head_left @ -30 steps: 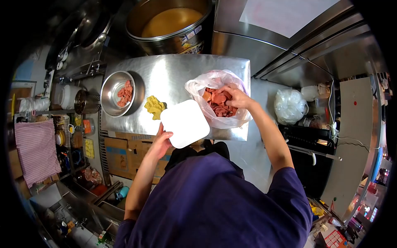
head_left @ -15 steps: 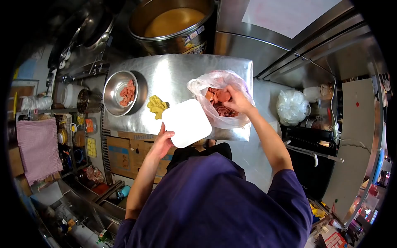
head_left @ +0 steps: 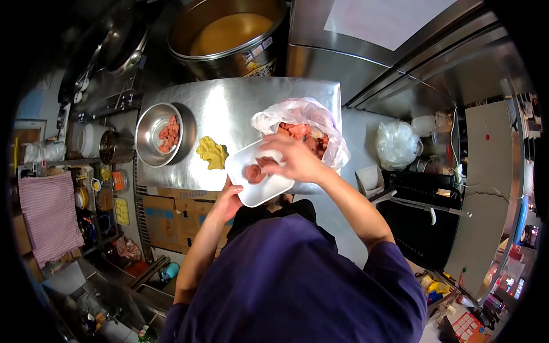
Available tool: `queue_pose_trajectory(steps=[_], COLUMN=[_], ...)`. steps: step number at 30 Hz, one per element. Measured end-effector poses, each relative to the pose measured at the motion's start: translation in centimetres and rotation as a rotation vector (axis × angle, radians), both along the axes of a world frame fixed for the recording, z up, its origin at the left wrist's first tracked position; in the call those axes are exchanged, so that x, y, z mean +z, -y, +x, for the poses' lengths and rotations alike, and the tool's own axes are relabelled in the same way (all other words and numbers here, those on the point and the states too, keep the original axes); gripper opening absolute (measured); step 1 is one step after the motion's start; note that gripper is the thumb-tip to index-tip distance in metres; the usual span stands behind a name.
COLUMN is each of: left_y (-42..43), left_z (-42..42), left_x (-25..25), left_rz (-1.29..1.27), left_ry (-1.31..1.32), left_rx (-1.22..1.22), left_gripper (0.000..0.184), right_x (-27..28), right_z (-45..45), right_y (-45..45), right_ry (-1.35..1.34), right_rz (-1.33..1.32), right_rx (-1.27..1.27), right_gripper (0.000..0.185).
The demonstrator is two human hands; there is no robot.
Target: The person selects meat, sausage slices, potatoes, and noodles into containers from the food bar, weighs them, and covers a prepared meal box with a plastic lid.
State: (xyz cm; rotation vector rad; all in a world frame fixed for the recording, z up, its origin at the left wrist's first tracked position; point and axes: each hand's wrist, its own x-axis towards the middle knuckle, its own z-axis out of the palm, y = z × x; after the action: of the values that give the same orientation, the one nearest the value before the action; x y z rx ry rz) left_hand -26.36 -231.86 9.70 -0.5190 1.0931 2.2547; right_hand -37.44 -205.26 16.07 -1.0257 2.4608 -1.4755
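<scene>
Gripping one white tray (head_left: 258, 194) by its edge: left hand (head_left: 230, 201), tray extending between one and two o'clock. Right hand (head_left: 298, 159), blurred, is hovering over the tray, fingers parted; meat pieces (head_left: 254, 174) are lying in the tray at that hand's eight o'clock, contact unclear. Plastic bag (head_left: 271, 118) of meat is sitting at its one o'clock.

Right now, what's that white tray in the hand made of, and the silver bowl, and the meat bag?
The white tray looks like smooth plastic, maybe foam: it is evenly white with rounded corners. The silver bowl seems to be shiny metal, perhaps steel: it has bright reflections. The meat bag looks like thin, glossy plastic: crinkled and cloudily see-through.
</scene>
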Motion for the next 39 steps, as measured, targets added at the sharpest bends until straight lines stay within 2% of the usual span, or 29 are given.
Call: queue_pose_trajectory(steps=[1,2,3,4,5,7,8,10,11,13,14,18,21,23,25,29,30,31,33,35,37,38,39], left_y=[0.5,1.0,1.8,2.8,3.7,4.4,4.6,4.8,4.6,4.2,4.0,4.6,6.2,7.2,7.5,7.7,8.1,7.9,7.4,1.4,-4.8,-6.0,-6.8], left_z=[0.5,1.0,1.5,2.1,2.6,3.0,3.2,3.3,3.2,3.1,3.0,1.7,-0.4,-1.8,-3.5,-6.1,-6.8,-7.7,-9.3,-11.1,-13.7,-15.4,-17.1], left_x=[-0.5,-1.0,-1.7,-2.4,-2.8,-2.8,-2.5,-2.5,-2.6,-2.5,-2.4,-3.6,-5.6,-8.5,-10.1,-13.3,-14.2,-13.5,-11.8,-3.4,-2.2,-2.2,-2.2], left_rz=[0.026,0.031,0.033,0.021,0.009,0.005,0.004,0.001,-0.002,-0.004,-0.018,-0.072,-0.069,-0.115,-0.31,-0.261,-0.401,-0.705,-1.49,-1.349,-1.284,-1.285,-1.237], left_ry=[0.027,0.014,0.015,0.008,0.002,0.016,0.015,0.012,-0.004,-0.022,-0.027,0.027,0.068,0.077,0.105,0.149,0.169,0.157,-0.356,-0.635,-0.889,-0.891,-0.754], left_rx=[0.056,0.097,0.098,0.112,0.124,0.134,0.136,0.137,0.147,0.156,0.16,0.16,0.117,0.106,0.006,0.047,-0.035,-0.139,-0.31,-0.035,0.196,0.198,0.051], left_gripper=[0.098,0.098,0.098,0.098,0.097,0.095,0.095,0.095,0.094,0.092,0.089,0.085,0.089,0.09,0.09,0.074,0.071,0.072,0.069,0.064,0.047,0.047,0.04], right_x=[0.2,0.5,-1.7,-5.0,-7.7,-11.3,-12.1,-12.3,-12.4,-11.6,-12.5,-10.4,-11.2,-10.9,-10.8,-11.3,-11.4,-11.4,-11.2,-11.4,-11.6,-11.6,-11.4], right_z=[-0.2,-0.3,-1.9,-3.1,-3.8,-5.2,-6.0,-7.2,-7.5,-8.1,-8.3,-5.8,-5.4,-5.0,-4.4,-3.6,-3.6,-3.6,-4.0,-4.3,-4.7,-4.7,-4.8], right_y=[-0.6,-1.2,-2.6,-4.5,-5.4,-6.6,-6.9,-7.0,-6.9,-6.5,-6.2,-2.5,-1.5,-0.8,-0.1,1.7,2.2,2.5,2.5,2.7,2.9,2.9,2.9], right_ry=[0.028,0.261,0.252,0.253,0.253,0.17,0.17,-0.056,-0.058,0.083,0.153,0.262,0.145,0.188,0.231,0.095,0.054,0.013,0.027,0.047,0.099,0.097,0.106], right_rz=[-0.107,-0.133,-0.024,0.178,0.182,0.453,0.455,0.3,0.299,0.166,0.267,0.274,0.362,0.352,0.344,0.535,0.577,0.617,0.628,0.638,0.58,0.578,0.577], right_rx=[-0.155,-0.417,-0.54,-0.526,-0.527,-0.43,-0.43,-0.581,-0.582,-0.515,-0.462,-0.584,-0.573,-0.573,-0.57,-0.6,-0.622,-0.646,-0.638,-0.631,-0.624,-0.623,-0.625], right_gripper=[0.034,0.022,0.02,0.015,0.015,0.027,0.027,0.049,0.049,0.064,0.067,0.064,0.062,0.063,0.064,0.065,0.066,0.066,0.066,0.066,0.067,0.067,0.066])
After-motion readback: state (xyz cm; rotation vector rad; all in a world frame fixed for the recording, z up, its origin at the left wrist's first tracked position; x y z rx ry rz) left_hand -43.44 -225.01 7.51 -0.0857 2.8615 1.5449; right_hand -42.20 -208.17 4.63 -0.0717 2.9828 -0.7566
